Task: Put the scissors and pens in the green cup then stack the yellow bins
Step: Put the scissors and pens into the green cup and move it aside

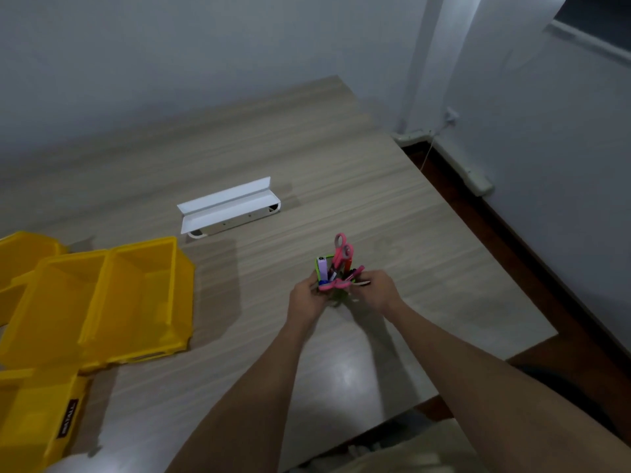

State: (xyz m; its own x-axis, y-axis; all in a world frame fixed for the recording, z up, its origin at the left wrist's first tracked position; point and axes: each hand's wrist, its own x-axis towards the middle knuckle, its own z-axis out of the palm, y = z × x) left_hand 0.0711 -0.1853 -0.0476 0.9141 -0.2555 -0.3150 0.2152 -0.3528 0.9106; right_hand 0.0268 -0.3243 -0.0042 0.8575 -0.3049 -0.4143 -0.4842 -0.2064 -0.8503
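Note:
A green cup point(320, 272) stands on the wooden table right of centre. Pink scissors point(342, 254) stick out of it handles up, beside a purple item point(322, 268) and several pens point(353, 272). A second pink scissors point(334, 285) lies across the cup's near rim between my hands. My left hand point(305, 297) wraps the cup's left side. My right hand point(375, 288) grips the right end of that second scissors. Several yellow bins sit at the left: two side by side point(136, 298), one behind point(24, 254), one at the near corner point(30, 414).
A white open box point(227, 208) lies on the table behind the cup. The table's right edge point(478, 233) drops to a dark floor beside a white wall. My lap shows below the near edge.

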